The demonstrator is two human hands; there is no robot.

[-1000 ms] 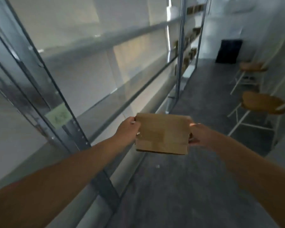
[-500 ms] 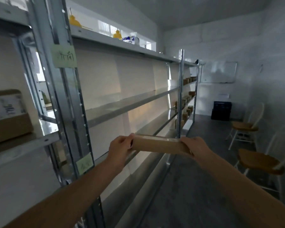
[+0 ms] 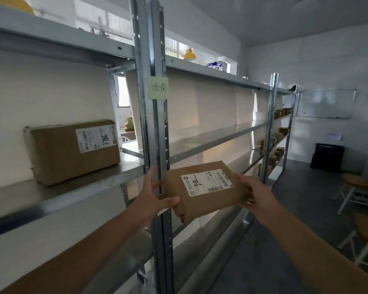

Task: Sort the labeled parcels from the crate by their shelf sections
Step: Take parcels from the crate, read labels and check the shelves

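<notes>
I hold a flat brown cardboard parcel (image 3: 204, 190) in front of the metal shelving, its white label with handwritten digits facing me. My left hand (image 3: 155, 198) grips its left edge, thumb on top. My right hand (image 3: 256, 197) grips its right edge. A larger brown parcel (image 3: 72, 150) with a similar white label leans on the middle shelf (image 3: 58, 192) of the left section, against the back wall. A green handwritten note (image 3: 158, 88) is stuck on the upright post (image 3: 155, 132) between the sections.
The section right of the post has bare metal shelves (image 3: 212, 139). Several small brown parcels (image 3: 274, 145) fill the far section. Yellow objects (image 3: 189, 54) sit on the top shelf. Wooden stools (image 3: 361, 183) and a black crate (image 3: 327, 154) stand along the right side.
My view has swung up and left toward the shelving. The parcel has tilted so its label now faces me, and both hands have carried it closer to the post.
</notes>
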